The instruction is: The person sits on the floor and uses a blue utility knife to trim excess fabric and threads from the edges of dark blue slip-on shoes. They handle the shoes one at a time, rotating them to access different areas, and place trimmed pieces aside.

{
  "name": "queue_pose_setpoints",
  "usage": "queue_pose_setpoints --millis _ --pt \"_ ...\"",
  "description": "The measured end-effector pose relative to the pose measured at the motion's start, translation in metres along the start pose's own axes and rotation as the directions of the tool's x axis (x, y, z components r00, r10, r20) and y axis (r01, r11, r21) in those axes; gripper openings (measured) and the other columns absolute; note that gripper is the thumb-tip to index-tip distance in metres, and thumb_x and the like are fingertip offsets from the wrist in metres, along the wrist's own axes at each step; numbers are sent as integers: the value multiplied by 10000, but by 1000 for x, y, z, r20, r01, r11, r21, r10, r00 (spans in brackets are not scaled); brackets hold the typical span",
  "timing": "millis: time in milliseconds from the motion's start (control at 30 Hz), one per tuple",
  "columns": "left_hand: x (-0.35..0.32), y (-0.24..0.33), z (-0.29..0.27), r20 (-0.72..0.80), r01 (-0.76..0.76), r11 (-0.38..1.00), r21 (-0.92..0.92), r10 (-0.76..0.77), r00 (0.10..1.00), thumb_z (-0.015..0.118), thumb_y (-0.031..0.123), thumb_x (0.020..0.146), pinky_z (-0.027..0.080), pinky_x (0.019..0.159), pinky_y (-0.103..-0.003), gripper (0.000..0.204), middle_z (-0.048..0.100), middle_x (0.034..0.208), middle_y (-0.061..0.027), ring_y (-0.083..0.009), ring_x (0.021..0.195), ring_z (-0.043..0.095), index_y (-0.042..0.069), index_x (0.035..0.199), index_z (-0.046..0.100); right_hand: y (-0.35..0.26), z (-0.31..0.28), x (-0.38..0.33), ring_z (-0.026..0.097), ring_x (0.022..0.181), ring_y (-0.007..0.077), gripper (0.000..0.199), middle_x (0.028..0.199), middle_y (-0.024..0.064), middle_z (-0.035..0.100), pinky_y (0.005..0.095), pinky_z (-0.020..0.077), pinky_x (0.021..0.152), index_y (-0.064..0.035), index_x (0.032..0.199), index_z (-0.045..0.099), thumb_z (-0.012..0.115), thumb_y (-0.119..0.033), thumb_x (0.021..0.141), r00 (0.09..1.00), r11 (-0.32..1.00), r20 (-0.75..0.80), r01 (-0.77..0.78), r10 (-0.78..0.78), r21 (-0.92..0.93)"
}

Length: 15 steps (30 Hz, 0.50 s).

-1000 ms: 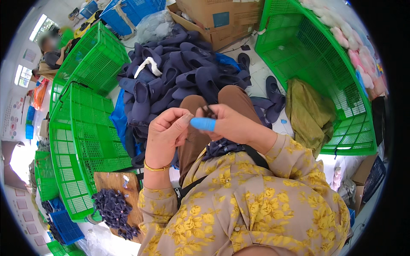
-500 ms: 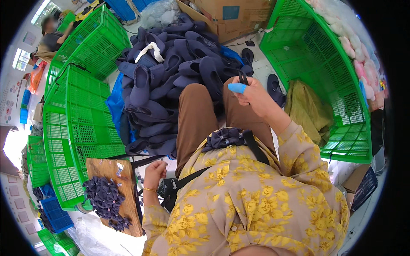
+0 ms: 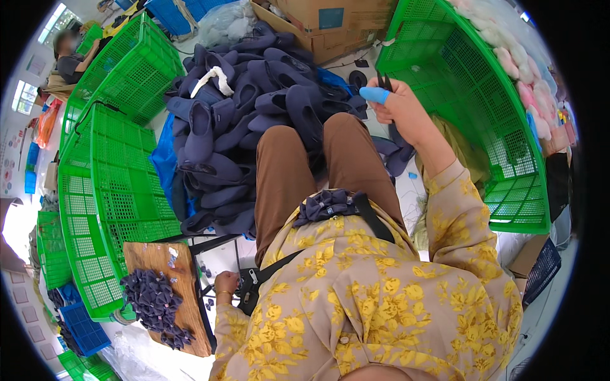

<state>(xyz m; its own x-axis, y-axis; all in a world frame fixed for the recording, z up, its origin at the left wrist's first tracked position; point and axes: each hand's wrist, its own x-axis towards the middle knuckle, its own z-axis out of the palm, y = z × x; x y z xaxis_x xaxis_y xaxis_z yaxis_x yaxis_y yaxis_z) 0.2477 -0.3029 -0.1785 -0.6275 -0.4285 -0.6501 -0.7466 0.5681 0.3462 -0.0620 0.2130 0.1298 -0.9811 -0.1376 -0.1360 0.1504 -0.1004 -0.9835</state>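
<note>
We hold small dark scissors (image 3: 384,81) up in our right hand (image 3: 400,111), fingers closed around the handles, a blue cot on one finger. They look light, stiff and sharp, best gripped by the loops. Our left hand (image 3: 225,282) rests curled beside the wooden board (image 3: 184,298) of dark bows (image 3: 152,305); navy slippers (image 3: 254,108) lie heaped ahead.

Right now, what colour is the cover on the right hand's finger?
Light blue finger cover, clearest in the head view.
</note>
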Motion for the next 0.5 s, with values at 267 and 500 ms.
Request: queue_pose_setpoints --millis 267,500 --pt "-30 76 -19 -136 -82 814 576 194 972 601 370 863 518 772 -495 341 677 904 -215 -407 860 648 43 838 697 -27 3 -10 341 576 9 211 674 -75 458 207 264 501 -62 776 562 649 -187 923 969 853 183 235 -167 -466" --pt "-114 344 -57 -231 -797 373 -475 821 521 659 84 874 467 962 -320 490 571 1316 -105 -192 1136 583 24 1338 514 -53 38 -29 361 596 5 235 668 -83 459 206 277 516 -59 759 580 655 -204 929 933 824 329 297 -144 -482"
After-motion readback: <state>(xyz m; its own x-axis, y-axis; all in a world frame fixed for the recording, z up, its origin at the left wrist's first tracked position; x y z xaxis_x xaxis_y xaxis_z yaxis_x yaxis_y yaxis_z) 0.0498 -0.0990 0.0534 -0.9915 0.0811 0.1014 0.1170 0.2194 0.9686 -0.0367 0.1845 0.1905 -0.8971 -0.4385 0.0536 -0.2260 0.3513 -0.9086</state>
